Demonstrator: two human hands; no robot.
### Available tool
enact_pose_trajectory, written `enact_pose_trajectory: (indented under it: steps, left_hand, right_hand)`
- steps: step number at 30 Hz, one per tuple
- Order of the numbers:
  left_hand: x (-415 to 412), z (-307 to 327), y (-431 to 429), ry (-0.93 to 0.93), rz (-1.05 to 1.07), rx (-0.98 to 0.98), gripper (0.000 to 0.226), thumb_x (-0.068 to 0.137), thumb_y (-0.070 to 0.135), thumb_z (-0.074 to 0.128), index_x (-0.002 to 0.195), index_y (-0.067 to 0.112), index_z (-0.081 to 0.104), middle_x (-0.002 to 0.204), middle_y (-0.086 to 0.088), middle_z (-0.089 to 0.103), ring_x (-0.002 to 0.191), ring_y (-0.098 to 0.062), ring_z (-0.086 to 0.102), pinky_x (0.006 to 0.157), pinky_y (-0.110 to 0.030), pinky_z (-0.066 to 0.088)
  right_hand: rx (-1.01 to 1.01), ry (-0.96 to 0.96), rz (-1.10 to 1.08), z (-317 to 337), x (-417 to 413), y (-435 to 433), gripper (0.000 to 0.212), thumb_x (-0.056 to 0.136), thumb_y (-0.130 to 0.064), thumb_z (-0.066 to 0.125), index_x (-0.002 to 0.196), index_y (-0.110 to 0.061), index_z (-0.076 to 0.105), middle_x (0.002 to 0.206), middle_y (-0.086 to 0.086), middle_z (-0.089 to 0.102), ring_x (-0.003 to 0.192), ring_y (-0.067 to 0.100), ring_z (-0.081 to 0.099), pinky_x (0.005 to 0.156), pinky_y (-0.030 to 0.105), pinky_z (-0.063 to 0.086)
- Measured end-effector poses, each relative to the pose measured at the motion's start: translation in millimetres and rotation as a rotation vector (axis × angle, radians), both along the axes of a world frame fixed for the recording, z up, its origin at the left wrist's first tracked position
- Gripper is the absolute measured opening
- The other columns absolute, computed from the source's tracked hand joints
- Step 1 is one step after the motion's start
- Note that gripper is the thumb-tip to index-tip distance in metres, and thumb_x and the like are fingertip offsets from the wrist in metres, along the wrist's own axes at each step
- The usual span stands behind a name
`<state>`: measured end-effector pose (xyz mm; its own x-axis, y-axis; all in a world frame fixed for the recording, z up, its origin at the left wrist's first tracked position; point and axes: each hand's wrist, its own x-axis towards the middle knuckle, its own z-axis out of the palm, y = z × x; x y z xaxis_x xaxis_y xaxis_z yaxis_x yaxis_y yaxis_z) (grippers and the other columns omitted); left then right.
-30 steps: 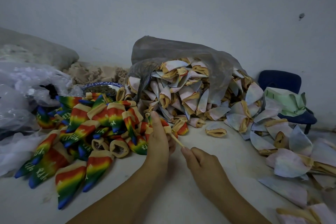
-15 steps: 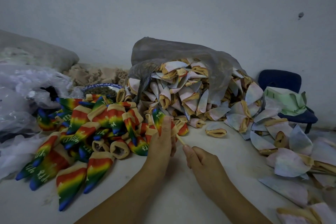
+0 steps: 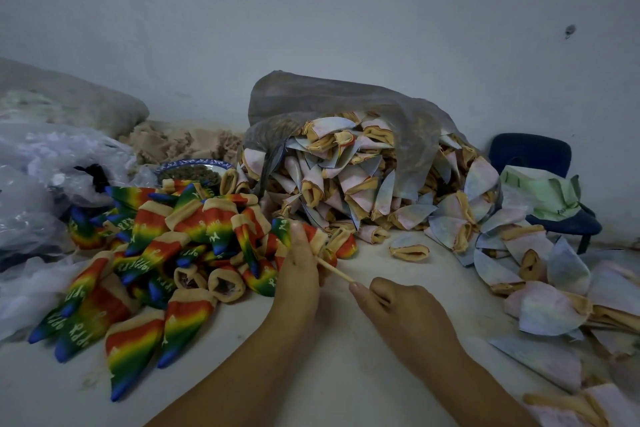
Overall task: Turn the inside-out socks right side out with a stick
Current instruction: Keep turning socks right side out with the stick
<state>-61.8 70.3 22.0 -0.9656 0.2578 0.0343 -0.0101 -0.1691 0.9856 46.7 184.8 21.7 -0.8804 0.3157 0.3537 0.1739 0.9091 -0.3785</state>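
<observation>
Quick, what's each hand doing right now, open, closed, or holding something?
Left hand: closed round a rainbow sock that sits on the stick.
Right hand: closed, holding the stick's near end.

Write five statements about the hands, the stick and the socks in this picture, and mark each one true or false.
1. The left hand grips a rainbow sock. True.
2. The right hand pinches the near end of the stick. True.
3. The pile of finished rainbow socks lies on the person's right. False: the rainbow socks lie on the left.
4. The grey bag is empty. False: pale socks spill out of the grey bag.
5. A blue chair stands at the right by the wall. True.
</observation>
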Motion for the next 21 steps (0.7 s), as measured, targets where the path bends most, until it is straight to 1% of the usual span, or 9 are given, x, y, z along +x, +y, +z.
enact_pose_trajectory:
  steps: [4,6,8,11,13,16,18,19,21]
  left_hand:
    - [-3.4,4.7,-2.2,0.001,0.041,0.069,0.021,0.102,0.04,0.045,0.119,0.031,0.052,0.076,-0.002,0.063,0.066,-0.014,0.058,0.055,-0.018,0.049]
    - [-7.7,8.3,-4.6,-0.011,0.041,0.168,0.038,0.095,0.013,0.053,0.126,0.036,0.051,0.07,0.001,0.062,0.062,-0.016,0.054,0.061,-0.033,0.051]
    - [-8.9,11.4,-6.2,-0.025,0.02,0.217,0.041,0.09,0.004,0.053,0.122,0.028,0.057,0.06,0.004,0.058,0.058,-0.014,0.05,0.064,-0.04,0.049]
    - [-7.0,14.2,-5.2,-0.066,0.044,0.196,0.025,0.087,0.01,0.055,0.109,0.021,0.061,0.06,0.002,0.048,0.052,-0.011,0.047,0.058,-0.035,0.05]
    - [-5.4,15.8,-4.0,-0.118,0.015,0.303,0.011,0.09,0.025,0.055,0.084,0.02,0.062,0.062,0.0,0.047,0.049,-0.01,0.044,0.05,-0.032,0.045]
    - [-5.7,18.4,-5.4,-0.199,-0.094,0.57,0.049,0.092,0.058,0.05,0.064,0.022,0.067,0.061,0.003,0.052,0.051,-0.009,0.045,0.057,-0.028,0.045]
    - [-7.4,15.9,-3.6,-0.186,-0.103,0.549,0.05,0.086,0.064,0.05,0.074,0.021,0.074,0.069,-0.004,0.058,0.063,-0.012,0.055,0.082,-0.038,0.052]
    - [-6.3,15.9,-2.1,-0.193,-0.086,0.475,0.05,0.086,0.063,0.051,0.094,0.019,0.075,0.084,-0.01,0.064,0.079,-0.017,0.061,0.096,-0.046,0.049]
    - [-4.5,12.7,0.5,-0.149,-0.036,0.298,0.056,0.091,0.061,0.048,0.132,0.024,0.058,0.124,-0.012,0.059,0.111,-0.021,0.058,0.099,-0.041,0.045]
  right_hand:
    - [-0.033,-0.006,0.027,-1.6,1.7,0.4,0.058,0.082,-0.072,0.027,0.059,-0.019,0.032,0.05,0.001,0.033,0.049,0.013,0.033,0.049,0.027,0.026]
    - [-0.053,-0.012,0.029,-2.5,1.8,-1.7,0.058,0.08,-0.073,0.026,0.059,-0.02,0.033,0.05,0.001,0.034,0.048,0.013,0.033,0.048,0.025,0.025]
    - [-0.052,-0.024,0.03,-4.3,1.6,-3.7,0.057,0.081,-0.073,0.026,0.06,-0.021,0.034,0.05,0.001,0.036,0.048,0.013,0.034,0.048,0.024,0.025]
    - [-0.063,-0.027,0.017,-5.5,1.0,-5.1,0.056,0.081,-0.072,0.024,0.06,-0.021,0.034,0.051,0.0,0.037,0.049,0.011,0.036,0.049,0.024,0.028]
    - [-0.078,-0.019,0.013,-5.4,0.5,-5.3,0.056,0.081,-0.072,0.024,0.06,-0.021,0.034,0.052,0.0,0.037,0.049,0.011,0.036,0.049,0.024,0.028]
    - [-0.107,-0.011,0.011,-5.2,-0.6,-5.8,0.054,0.086,-0.067,0.029,0.061,-0.02,0.037,0.053,0.0,0.039,0.05,0.01,0.037,0.05,0.024,0.03]
    - [-0.141,-0.005,0.01,-4.4,-1.6,-7.2,0.053,0.086,-0.067,0.029,0.061,-0.02,0.036,0.053,0.0,0.039,0.05,0.009,0.037,0.05,0.024,0.029]
    - [-0.163,0.004,0.008,-3.9,-2.0,-8.1,0.053,0.084,-0.068,0.028,0.06,-0.021,0.035,0.052,-0.001,0.038,0.049,0.009,0.036,0.049,0.023,0.029]
    - [-0.198,0.017,-0.002,-2.6,-2.1,-9.2,0.054,0.08,-0.07,0.025,0.058,-0.022,0.033,0.049,-0.002,0.037,0.047,0.009,0.035,0.048,0.023,0.028]
